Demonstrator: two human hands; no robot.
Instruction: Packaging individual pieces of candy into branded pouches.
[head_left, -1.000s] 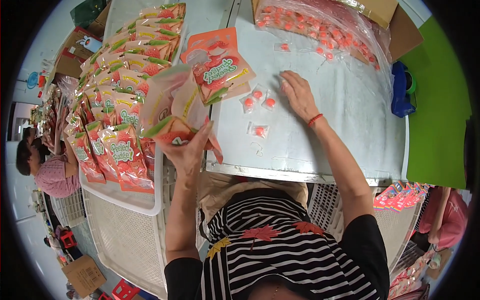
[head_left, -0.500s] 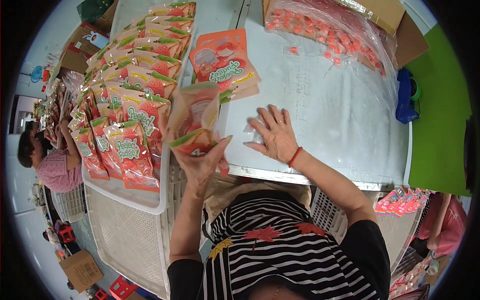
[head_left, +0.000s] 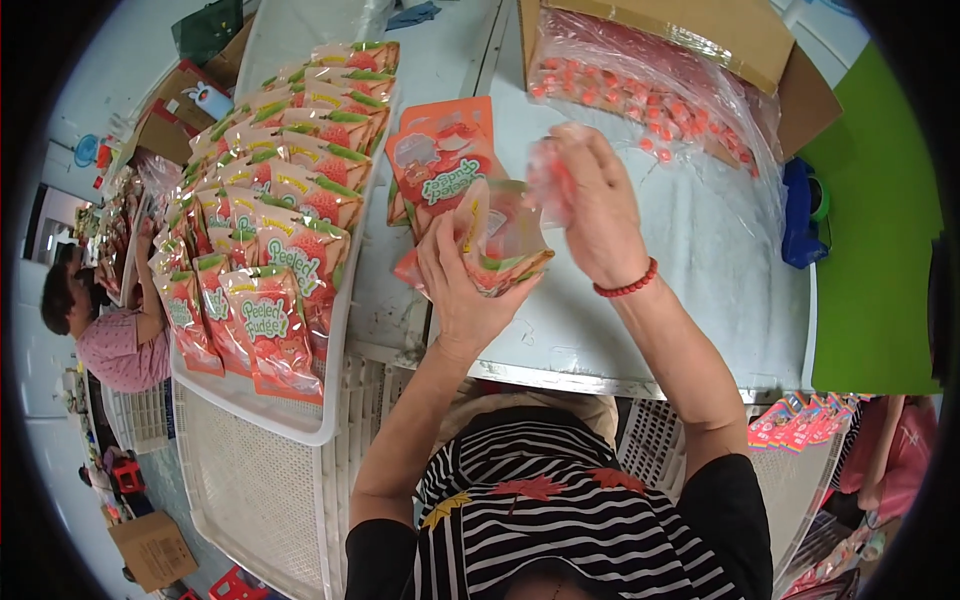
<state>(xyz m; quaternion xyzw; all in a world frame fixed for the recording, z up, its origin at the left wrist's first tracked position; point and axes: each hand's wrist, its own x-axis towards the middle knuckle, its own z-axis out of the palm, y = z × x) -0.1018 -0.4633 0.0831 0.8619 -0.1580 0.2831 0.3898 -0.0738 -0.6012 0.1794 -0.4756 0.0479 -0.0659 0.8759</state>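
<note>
My left hand (head_left: 462, 288) holds an orange stand-up pouch (head_left: 505, 238) upright above the metal table (head_left: 640, 330), its mouth open. My right hand (head_left: 596, 212), with a red bead bracelet at the wrist, is closed on a handful of small pink wrapped sweets (head_left: 549, 177) right at the pouch's mouth. A short stack of empty orange pouches (head_left: 437, 160) lies flat on the table just behind my hands.
A white tray (head_left: 300, 425) at my left carries several filled pouches (head_left: 265, 250) in overlapping rows. A cardboard box with a plastic liner full of pink sweets (head_left: 650, 95) stands at the back right. A blue object (head_left: 803, 215) lies at the table's right edge. Another person (head_left: 100, 330) works at far left.
My right hand has left the table, where it was gathering loose sweets, and come up to the pouch's mouth with sweets in it. My left hand has lifted the pouch and turned it upright.
</note>
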